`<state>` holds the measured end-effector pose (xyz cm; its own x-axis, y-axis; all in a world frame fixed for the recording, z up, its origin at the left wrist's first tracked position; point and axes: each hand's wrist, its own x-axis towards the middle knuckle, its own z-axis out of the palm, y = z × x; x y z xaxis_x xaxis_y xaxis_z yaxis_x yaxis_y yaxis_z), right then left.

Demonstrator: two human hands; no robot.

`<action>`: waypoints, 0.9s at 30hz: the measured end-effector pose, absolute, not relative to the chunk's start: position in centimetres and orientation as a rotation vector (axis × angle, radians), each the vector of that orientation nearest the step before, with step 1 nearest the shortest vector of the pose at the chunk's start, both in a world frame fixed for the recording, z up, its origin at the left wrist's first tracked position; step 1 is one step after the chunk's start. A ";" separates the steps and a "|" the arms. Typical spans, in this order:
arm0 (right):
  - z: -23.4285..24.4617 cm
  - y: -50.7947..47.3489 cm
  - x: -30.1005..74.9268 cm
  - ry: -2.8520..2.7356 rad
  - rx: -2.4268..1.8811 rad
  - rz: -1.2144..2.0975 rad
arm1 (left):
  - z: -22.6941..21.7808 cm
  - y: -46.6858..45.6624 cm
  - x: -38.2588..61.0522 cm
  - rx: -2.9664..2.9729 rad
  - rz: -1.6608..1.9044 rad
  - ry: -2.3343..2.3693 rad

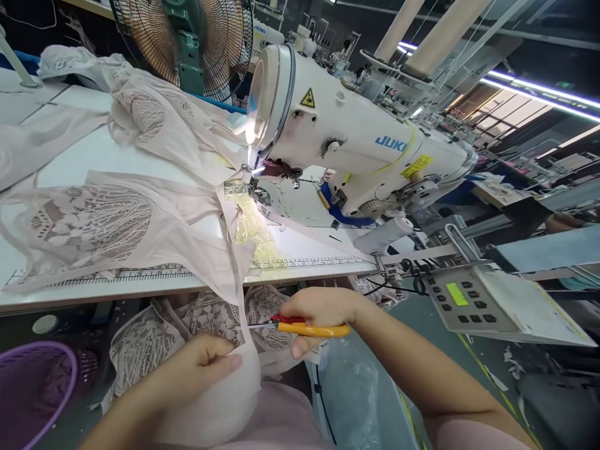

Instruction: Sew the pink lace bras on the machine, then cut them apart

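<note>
My left hand (201, 369) pinches the edge of a pale pink bra cup (234, 394) in front of my body. A narrow strip (242, 300) runs from this cup up over the table edge to the sewing machine's needle area. In my right hand (323, 312) are scissors (312, 329) with orange and red handles. Their blades point left and lie at the strip, just above the cup; whether they are apart I cannot tell. More lace bra pieces (94, 219) lie joined on the table to the left.
A white JUKI sewing machine (347, 119) stands on the table (319, 269), which has a ruler along its front edge. Behind is a fan (187, 44). A purple basket (70, 375) sits lower left, and a control panel (469, 300) juts out at right. Lace pieces (145, 350) hang below the table.
</note>
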<state>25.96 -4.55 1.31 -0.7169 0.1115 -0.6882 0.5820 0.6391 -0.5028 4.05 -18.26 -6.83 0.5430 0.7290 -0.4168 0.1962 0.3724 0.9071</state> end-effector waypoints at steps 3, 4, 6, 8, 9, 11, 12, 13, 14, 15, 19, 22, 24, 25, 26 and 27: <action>1.8 -4.4 25.2 2.228 0.529 -0.962 | -7.0 -18.3 3.7 1.185 0.400 0.971; 1.8 -4.4 25.0 2.230 0.530 -0.964 | -7.1 -18.4 3.5 1.189 0.396 0.967; 1.8 -4.3 25.0 2.244 0.551 -0.978 | -7.1 -18.4 3.3 1.194 0.400 0.962; 1.6 -4.2 25.2 2.265 0.610 -1.014 | -7.1 -18.4 3.1 1.194 0.415 0.956; 1.5 -4.1 25.4 2.269 0.647 -1.049 | -7.0 -18.4 3.0 1.192 0.420 0.948; 1.2 -4.2 25.9 2.285 0.717 -1.162 | -6.6 -18.4 2.7 1.191 0.430 0.914; 0.9 -4.3 26.1 2.311 0.745 -1.243 | -6.4 -18.4 2.6 1.204 0.448 0.897; 0.5 -4.7 26.3 2.349 0.768 -1.344 | -6.2 -18.4 2.6 1.227 0.479 0.884; -0.2 -5.2 26.5 2.391 0.786 -1.465 | -5.9 -18.4 2.6 1.255 0.520 0.877; -1.0 -5.9 26.5 2.416 0.803 -1.611 | -5.7 -18.5 2.7 1.288 0.570 0.877; -5.5 -10.0 26.0 2.118 0.847 -2.380 | -5.3 -18.6 3.4 1.367 0.753 1.004; -8.4 -12.9 25.5 1.785 0.844 -2.723 | -5.6 -18.3 4.0 1.524 0.831 1.169; -9.1 -14.2 25.4 1.680 0.811 -2.852 | -5.6 -18.0 4.4 1.714 0.878 1.160; -9.2 -14.6 25.5 1.656 0.797 -2.898 | -5.5 -17.8 4.6 1.800 0.903 1.126; -9.0 -14.9 25.7 1.652 0.814 -2.937 | -5.3 -17.7 4.8 1.868 0.912 1.088; -8.7 -15.1 26.0 1.666 0.860 -2.959 | -5.1 -17.5 5.0 1.910 0.908 1.061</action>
